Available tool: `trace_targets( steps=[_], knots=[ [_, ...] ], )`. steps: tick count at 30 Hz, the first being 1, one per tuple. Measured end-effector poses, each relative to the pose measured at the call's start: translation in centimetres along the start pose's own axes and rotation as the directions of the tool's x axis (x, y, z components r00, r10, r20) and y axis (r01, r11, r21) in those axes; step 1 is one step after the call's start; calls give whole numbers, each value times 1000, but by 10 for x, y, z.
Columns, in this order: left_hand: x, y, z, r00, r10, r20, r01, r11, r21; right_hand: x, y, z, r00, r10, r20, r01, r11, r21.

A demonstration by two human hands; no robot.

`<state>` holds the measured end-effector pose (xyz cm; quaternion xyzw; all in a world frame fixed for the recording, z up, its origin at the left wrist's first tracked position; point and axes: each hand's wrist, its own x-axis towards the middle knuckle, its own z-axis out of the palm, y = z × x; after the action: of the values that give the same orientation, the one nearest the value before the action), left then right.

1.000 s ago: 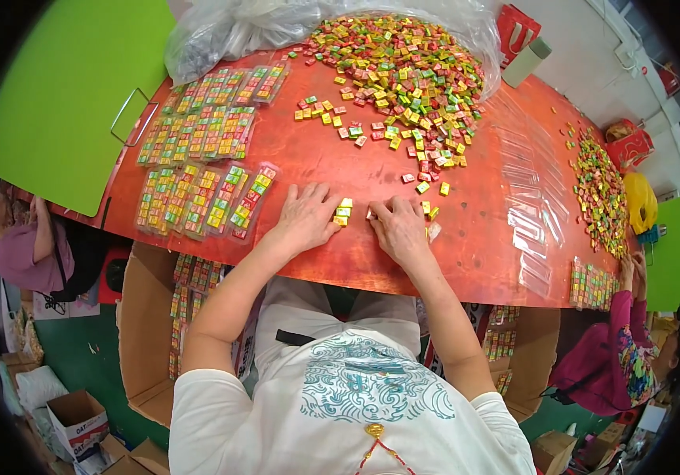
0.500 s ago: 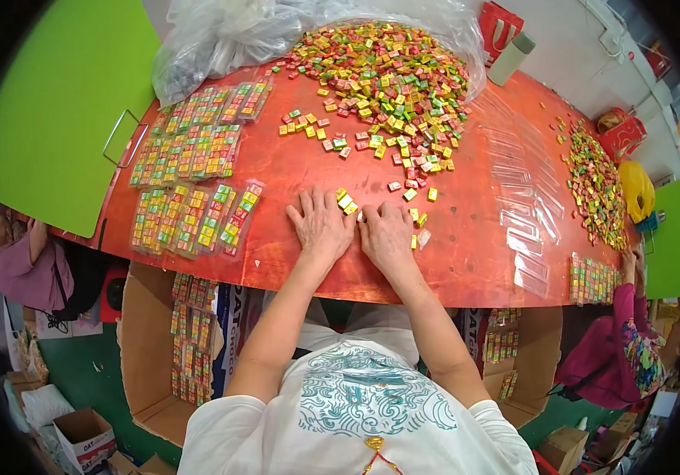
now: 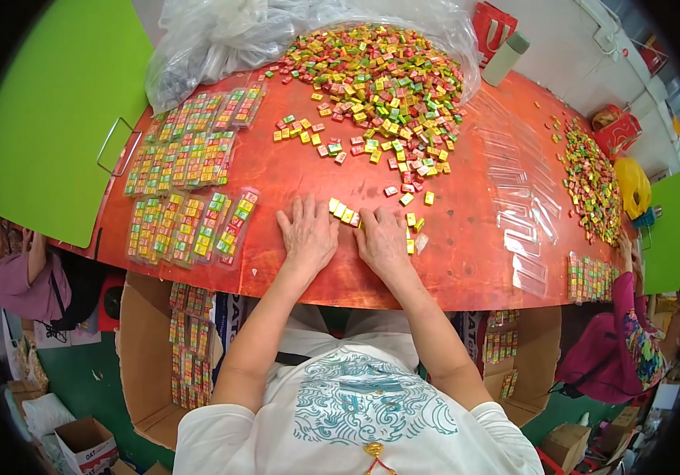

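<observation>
A short row of small yellow wrapped sweets (image 3: 344, 212) lies on the red table, end to end, between my hands. My left hand (image 3: 309, 233) rests palm down at the row's left end, its fingers stretched and apart, with nothing visible in it. My right hand (image 3: 383, 241) lies at the other end, fingers spread and slightly bent, the fingertips touching or nearly touching the last sweet. A few loose yellow sweets (image 3: 410, 219) lie just right of that hand. What is under its fingers is hidden.
A big heap of wrapped sweets (image 3: 387, 75) spreads at the back beside a clear plastic bag (image 3: 221, 47). Filled clear strips (image 3: 185, 158) are stacked left; unfilled clear trays (image 3: 518, 206) lie right. A cardboard box (image 3: 146, 348) stands below the table edge. Another person (image 3: 609, 340) works far right.
My hands have moved apart, the left one leftward. More of the yellow row shows between them. The whole view has shifted slightly.
</observation>
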<state>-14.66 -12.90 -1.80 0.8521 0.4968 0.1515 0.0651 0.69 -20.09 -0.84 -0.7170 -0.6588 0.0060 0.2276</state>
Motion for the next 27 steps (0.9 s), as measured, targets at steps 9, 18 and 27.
trace_targets(
  steps=[9, 18, 27],
  knots=[
    [5, 3, -12, 982, 184, -52, -187, 980, -67, 40, 54, -17, 989, 58, -139, -90, 968, -233],
    [14, 29, 13, 937, 349, 2, -347, 931, -113, 13, 51, -21, 987, -140, -77, 125, 977, -175],
    [14, 24, 16, 931, 364, -33, -365, 925, -108, -2, 30, -19, 992, -125, -25, 124, 991, -43]
  ],
)
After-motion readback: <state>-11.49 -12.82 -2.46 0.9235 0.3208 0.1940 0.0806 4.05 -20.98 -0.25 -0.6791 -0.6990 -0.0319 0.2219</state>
